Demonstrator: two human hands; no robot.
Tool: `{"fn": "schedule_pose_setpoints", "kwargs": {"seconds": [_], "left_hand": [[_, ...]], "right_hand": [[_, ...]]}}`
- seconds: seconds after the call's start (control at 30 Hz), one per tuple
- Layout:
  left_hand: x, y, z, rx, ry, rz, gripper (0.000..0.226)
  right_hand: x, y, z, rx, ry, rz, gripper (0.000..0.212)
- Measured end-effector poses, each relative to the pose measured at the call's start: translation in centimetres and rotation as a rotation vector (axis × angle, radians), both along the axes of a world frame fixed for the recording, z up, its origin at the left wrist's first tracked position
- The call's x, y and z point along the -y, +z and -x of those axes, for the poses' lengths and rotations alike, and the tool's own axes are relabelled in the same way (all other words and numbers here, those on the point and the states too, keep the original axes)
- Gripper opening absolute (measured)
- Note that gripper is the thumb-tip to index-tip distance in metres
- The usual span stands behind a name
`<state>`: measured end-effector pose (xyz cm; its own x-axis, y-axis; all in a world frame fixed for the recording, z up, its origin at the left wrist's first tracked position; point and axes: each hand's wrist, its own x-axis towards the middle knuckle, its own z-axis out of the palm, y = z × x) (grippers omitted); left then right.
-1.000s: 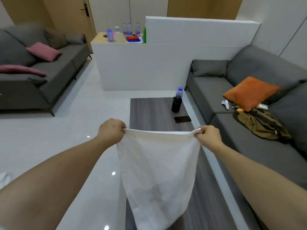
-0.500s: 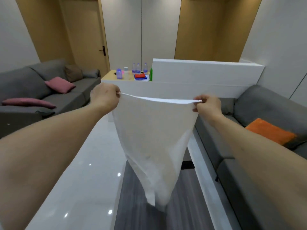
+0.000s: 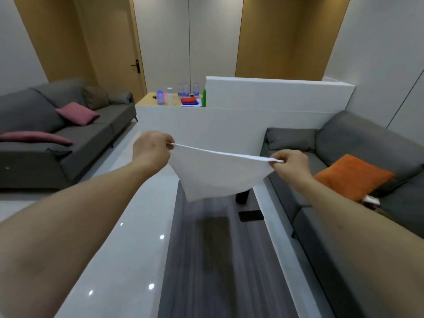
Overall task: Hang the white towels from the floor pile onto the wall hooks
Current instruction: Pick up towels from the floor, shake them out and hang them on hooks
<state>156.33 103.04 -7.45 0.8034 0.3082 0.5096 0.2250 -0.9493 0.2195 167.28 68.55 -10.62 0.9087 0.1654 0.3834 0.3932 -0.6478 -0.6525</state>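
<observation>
white cloth towel taut between left hand; right hand

towel between hands, above table | sofas left, right

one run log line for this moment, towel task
phase: carrying | left hand: pinching towel corner | right hand: pinching other corner | white towel: stretched in air | wall hooks: not visible
</observation>
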Motion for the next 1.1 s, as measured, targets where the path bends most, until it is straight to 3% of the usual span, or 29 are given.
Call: {"fn": "schedule_pose_setpoints", "kwargs": {"seconds": [0.3, 0.63, 0.9, 1.1], "left_hand": [[3.2, -13.7, 10.4, -0.266, -0.032, 0.04, 0.026], [6.0, -22.8, 18.6, -0.597, -0.056, 0.177, 0.014], [6.6, -28.6, 16.7, -0.774, -0.054, 0.225, 0.018], [6.8, -32.4, 9.9, -0.838, -0.036, 0.24, 0.02]], "right_hand": [[3.7, -12.5, 11.1, -0.321, -0.069, 0.099, 0.012], [7.6, -20.2, 20.3, -0.546, -0.102, 0.14, 0.014], [8.6, -26.3, 19.5, -0.688, -0.138, 0.212, 0.017], [7.8, -30.9, 12.4, -0.753, -0.179, 0.228, 0.027]]}}
